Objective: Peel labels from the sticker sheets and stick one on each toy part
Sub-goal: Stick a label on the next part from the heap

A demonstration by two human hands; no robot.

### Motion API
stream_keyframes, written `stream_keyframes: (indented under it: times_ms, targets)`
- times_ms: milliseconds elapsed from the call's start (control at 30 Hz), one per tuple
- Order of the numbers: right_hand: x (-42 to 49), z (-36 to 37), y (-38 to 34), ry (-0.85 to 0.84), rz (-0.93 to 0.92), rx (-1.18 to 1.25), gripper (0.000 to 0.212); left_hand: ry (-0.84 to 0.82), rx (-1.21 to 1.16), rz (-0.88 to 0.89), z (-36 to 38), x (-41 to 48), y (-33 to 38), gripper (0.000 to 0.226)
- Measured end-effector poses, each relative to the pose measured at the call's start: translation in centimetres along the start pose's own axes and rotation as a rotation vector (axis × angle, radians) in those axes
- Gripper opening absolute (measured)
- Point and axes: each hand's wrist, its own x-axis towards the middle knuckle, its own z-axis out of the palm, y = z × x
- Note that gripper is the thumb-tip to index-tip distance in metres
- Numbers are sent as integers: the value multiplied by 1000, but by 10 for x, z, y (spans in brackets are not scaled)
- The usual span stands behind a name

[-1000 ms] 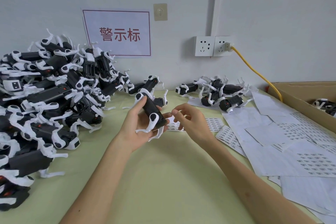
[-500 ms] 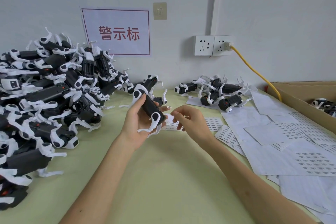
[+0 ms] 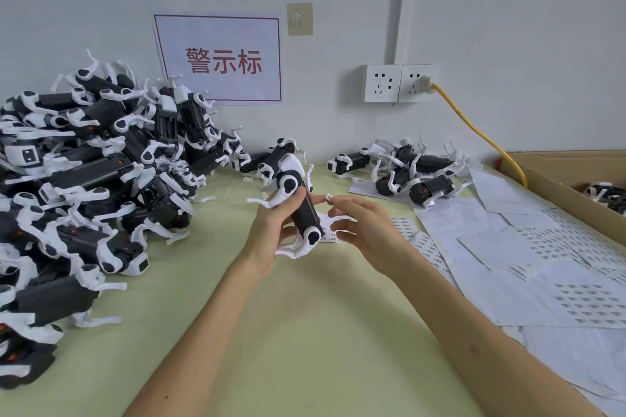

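Pile of toy parts [image 3: 84, 186] at 9 o'clock on the table [image 3: 305, 332]: black bodies, white legs. It is cut off by the left frame edge, and the lower units are buried, so no count. Wall sign [image 3: 220, 57] at 11 o'clock, corner hidden behind the pile.

Left hand [image 3: 267, 234] at centre, fingers wrapped around one toy part [image 3: 303, 213] and holding it off the table. Long axis runs roughly 11 to 5 o'clock: white-capped end up toward the wall, other end down toward the person. Palm side of the body is hidden by the fingers.

Label [image 3: 328, 196] sits just at 3 o'clock of the part's upper half, not touching it. It is pinched at the fingertips of the right hand [image 3: 369, 230], with the other fingers loosely spread. Print is too small to read.

Sticker sheet [image 3: 404, 225] lies flat under both hands, mostly covered by them.

Small cluster of parts [image 3: 406, 173] at 1 o'clock by the wall. Loose sticker sheets [image 3: 542, 264] overlap at 3 o'clock and run off the right edge. Cardboard box [image 3: 559, 176] at 2 o'clock is cut off, contents barely visible. Yellow cable [image 3: 481, 135] runs from the wall socket [image 3: 399, 83] to behind the box.
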Motion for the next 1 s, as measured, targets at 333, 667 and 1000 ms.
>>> stream_keyframes:
  times_ms: [333,667,1000]
  targets:
    - [-4,3,-6,145,-72,-54,11,81,71,39,3,3,-2,37]
    - [-11,15,5,-177,-68,-212,76,75,-166,-21,-3,5,0,41]
    - [-4,9,-4,58,-188,112,74,-18,46,-113,-5,10,-5,26]
